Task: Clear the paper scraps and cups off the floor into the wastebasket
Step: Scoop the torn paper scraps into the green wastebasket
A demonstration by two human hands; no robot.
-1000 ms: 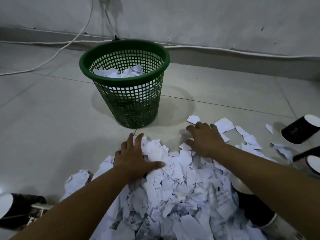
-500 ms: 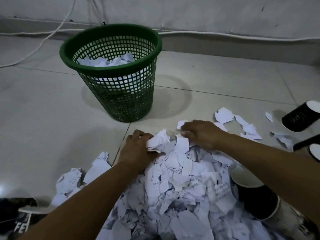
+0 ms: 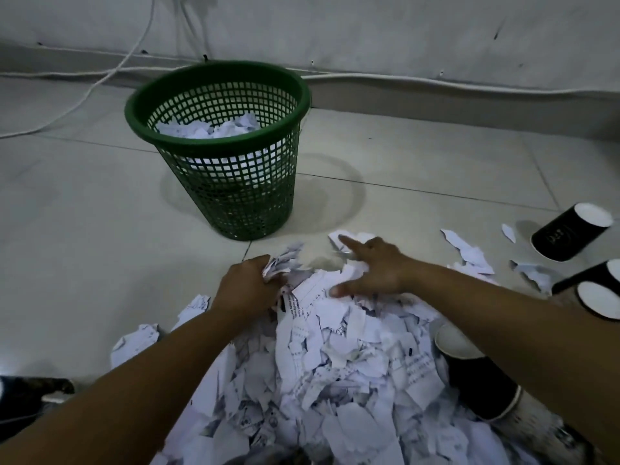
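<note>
A person gathers the paper scraps (image 3: 342,360) heaped on the floor (image 3: 84,229) just before the green wastebasket (image 3: 221,146); the left hand (image 3: 248,290) clutches a crumpled wad, the right hand (image 3: 372,266) lies spread over the heap; light and loose, the scraps likely need scooping from both sides; cups (image 3: 570,231) lie nearby.
</note>
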